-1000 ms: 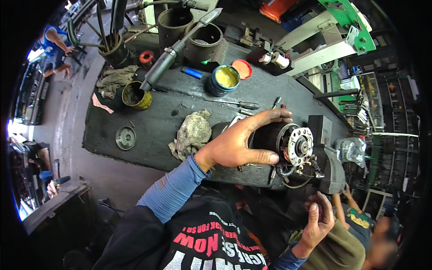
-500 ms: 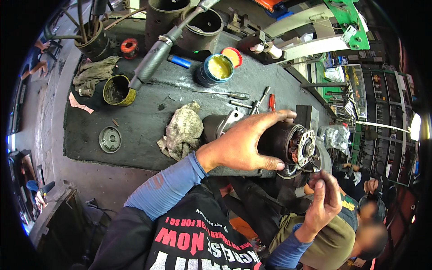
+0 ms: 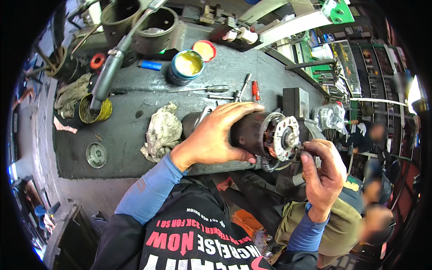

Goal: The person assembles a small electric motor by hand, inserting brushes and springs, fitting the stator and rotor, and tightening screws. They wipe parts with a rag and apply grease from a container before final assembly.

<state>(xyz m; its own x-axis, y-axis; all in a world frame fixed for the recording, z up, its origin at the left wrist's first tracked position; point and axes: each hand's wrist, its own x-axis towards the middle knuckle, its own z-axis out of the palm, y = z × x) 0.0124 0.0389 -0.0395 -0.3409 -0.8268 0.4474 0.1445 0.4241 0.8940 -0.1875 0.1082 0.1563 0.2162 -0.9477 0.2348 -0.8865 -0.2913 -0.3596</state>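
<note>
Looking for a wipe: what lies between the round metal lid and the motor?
A crumpled grey rag lies between the lid and the motor, head view.

A dark, grimy workbench [image 3: 135, 130] carries a dirty rag [image 3: 163, 131] at its centre, an open grease tin [image 3: 186, 66] at twelve o'clock, screwdrivers [image 3: 243, 90] at two, and a round metal lid [image 3: 96, 155] at eight.
</note>
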